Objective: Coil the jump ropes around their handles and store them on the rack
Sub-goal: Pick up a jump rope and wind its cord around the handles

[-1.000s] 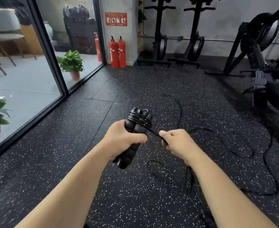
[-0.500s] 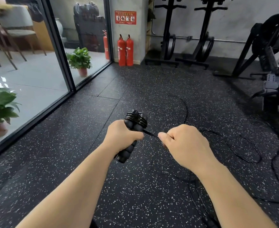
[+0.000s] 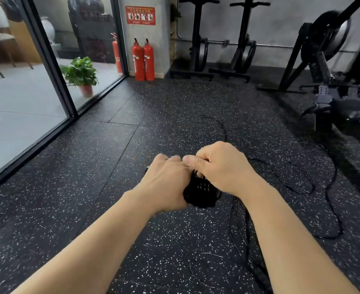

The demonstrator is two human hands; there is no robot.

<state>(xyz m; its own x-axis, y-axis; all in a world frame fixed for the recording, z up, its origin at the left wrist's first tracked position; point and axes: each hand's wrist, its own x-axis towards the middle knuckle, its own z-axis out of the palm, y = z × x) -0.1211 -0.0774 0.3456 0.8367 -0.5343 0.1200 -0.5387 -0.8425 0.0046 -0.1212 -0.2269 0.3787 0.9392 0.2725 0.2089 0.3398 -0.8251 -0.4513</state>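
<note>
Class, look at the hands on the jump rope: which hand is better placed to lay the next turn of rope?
Probably the right hand: it sits over the handles on the side where the loose rope trails, while the left hand grips them.

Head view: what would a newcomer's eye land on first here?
Centre frame, the left hand and right hand meet over black jump rope handles. Loose black rope loops across the speckled floor to their right. Two red fire extinguishers stand at the far wall.

Red wall sign (image 3: pixel 140 15), text illegible
</note>
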